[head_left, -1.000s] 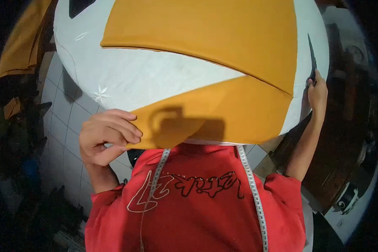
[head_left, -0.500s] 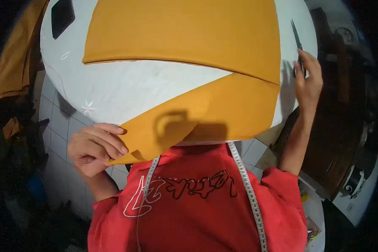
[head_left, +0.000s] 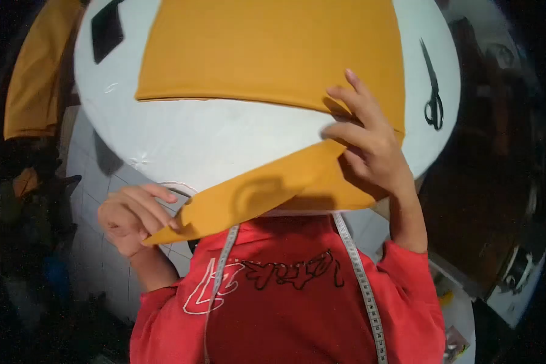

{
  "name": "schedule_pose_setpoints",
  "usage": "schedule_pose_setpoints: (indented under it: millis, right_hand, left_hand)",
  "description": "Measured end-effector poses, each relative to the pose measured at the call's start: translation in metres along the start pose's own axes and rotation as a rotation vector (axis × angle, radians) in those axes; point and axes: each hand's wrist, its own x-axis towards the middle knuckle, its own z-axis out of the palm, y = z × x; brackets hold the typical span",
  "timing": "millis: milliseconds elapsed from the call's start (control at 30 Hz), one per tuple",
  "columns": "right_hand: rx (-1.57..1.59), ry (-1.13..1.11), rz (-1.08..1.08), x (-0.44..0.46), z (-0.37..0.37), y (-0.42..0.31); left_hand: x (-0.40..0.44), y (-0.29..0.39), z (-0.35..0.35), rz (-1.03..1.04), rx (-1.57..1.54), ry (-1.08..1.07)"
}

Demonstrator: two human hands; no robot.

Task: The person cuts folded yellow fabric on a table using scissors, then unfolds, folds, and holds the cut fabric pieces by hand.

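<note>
Dressed at bottom centre in a red T-shirt [head_left: 285, 327] with brighter sleeves [head_left: 406, 297], black and white chest lettering [head_left: 294, 276], plus draped tape measure [head_left: 361, 279]

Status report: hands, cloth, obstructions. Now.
Left hand pinching mustard flap by its tip. Right hand open over cloth, contact unclear. Scissors lie clear, right of cloth on table.

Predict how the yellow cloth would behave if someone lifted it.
The yellow cloth would probably flop rather than stay stiff, since it lies in smooth, overlapping layers. It is likely light for its spread, given its thin edges. It seems unlikely to roll, with most of it flat on the white tabletop.
</note>
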Motion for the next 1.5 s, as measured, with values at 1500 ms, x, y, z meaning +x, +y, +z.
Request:
schedule_pose_setpoints:
  millis: [1500]
  right_hand:
    - [0.983, -0.337, 0.004, 0.098, -0.029, -0.084]
  left_hand:
    - [0.058, -0.039, 0.026, 0.057, 1.034, -0.298]
